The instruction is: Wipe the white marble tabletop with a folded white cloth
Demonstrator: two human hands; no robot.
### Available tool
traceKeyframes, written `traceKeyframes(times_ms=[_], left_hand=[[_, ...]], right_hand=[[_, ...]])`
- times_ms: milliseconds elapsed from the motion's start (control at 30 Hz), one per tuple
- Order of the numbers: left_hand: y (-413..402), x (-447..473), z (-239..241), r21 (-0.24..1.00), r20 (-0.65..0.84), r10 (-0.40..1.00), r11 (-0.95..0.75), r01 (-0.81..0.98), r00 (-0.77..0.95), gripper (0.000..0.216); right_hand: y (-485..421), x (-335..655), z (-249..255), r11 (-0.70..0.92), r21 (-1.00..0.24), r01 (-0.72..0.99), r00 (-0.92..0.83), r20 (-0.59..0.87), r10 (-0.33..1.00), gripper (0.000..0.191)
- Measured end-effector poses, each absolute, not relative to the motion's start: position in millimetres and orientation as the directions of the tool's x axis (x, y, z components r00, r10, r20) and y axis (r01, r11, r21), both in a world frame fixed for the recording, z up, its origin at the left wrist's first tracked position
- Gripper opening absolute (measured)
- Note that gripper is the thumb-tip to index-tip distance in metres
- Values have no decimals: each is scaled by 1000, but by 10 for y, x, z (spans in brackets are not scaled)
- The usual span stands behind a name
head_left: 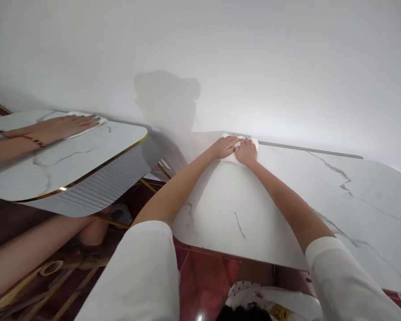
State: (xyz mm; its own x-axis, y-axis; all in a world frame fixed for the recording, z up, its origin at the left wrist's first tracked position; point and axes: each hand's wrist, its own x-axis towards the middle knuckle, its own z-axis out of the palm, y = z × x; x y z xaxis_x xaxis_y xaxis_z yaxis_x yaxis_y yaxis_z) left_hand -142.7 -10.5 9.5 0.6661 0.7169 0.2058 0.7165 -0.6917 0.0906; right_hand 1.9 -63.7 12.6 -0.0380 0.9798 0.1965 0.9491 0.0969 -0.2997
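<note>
A folded white cloth [232, 158] lies on the white marble-patterned tabletop [220, 196], close to its far edge by the wall. Both hands press down on it side by side, nearly touching. My left hand [225, 146] rests flat over its left part, fingers stretched to the right. Over the right part lies my right hand [246, 151], its fingers pointing away from me. What is under the palms is hidden.
At the left, another person's hand [73, 125] lies flat on a white cloth [102, 121] upon a second, gold-edged marble table [87, 156]. A gap separates the tables, with gold bars and a red floor [207, 276] below. A white wall [270, 67] stands behind.
</note>
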Motion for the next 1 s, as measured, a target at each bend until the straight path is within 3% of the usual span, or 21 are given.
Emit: traceKeyframes(times_ms=[400, 1000], left_hand=[[-802, -1747, 94, 49, 211, 697, -708, 704, 686, 55], [-2091, -2139, 116, 16, 164, 753, -648, 762, 637, 56]], right_hand=[[-1299, -288, 110, 83, -347, 934, -18, 188, 982, 56], [-2491, -609, 133, 233, -313, 921, -177, 197, 964, 56]])
